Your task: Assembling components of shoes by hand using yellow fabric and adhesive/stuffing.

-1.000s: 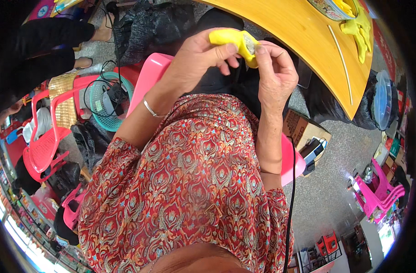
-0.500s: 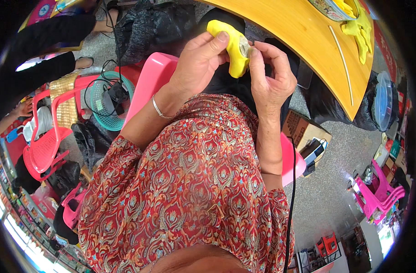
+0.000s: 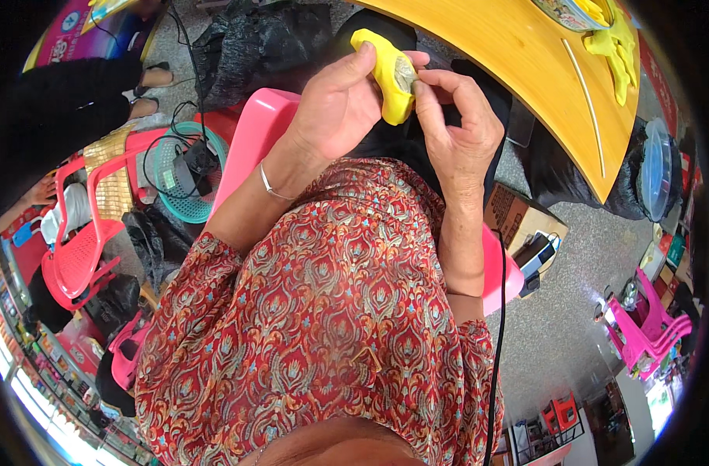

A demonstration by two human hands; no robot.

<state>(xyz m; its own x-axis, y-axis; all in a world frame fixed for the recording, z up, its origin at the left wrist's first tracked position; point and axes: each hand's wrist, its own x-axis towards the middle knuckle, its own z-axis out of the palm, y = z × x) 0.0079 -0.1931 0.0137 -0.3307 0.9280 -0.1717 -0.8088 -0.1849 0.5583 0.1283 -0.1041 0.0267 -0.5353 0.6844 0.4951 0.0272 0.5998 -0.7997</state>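
A small, soft yellow piece (image 3: 385, 71) with a curved shape is held up over my lap, near the table's edge. Its open side shows pale greyish stuffing (image 3: 405, 74). My left hand (image 3: 343, 99) is closed on it, the thumb pressing its upper end and the other fingers behind. From the right, my right hand (image 3: 457, 109) pinches with thumb and forefinger at the edge of the opening, beside the stuffing. Whether these fingertips grip the yellow fabric or the stuffing is too small to tell.
The yellow table (image 3: 517, 62) carries a thin pale stick (image 3: 583, 105), a tub (image 3: 569, 14) and more yellow soft pieces (image 3: 618, 58). A cardboard box (image 3: 517, 221) stands on the floor at right. To the left are a teal basket (image 3: 168, 167), a pink chair (image 3: 79, 264) and another person's legs (image 3: 67, 97).
The yellow piece has tipped slightly and moved a little up and left, showing more stuffing. One left fingertip now shows beyond its far side. My right hand has shifted slightly.
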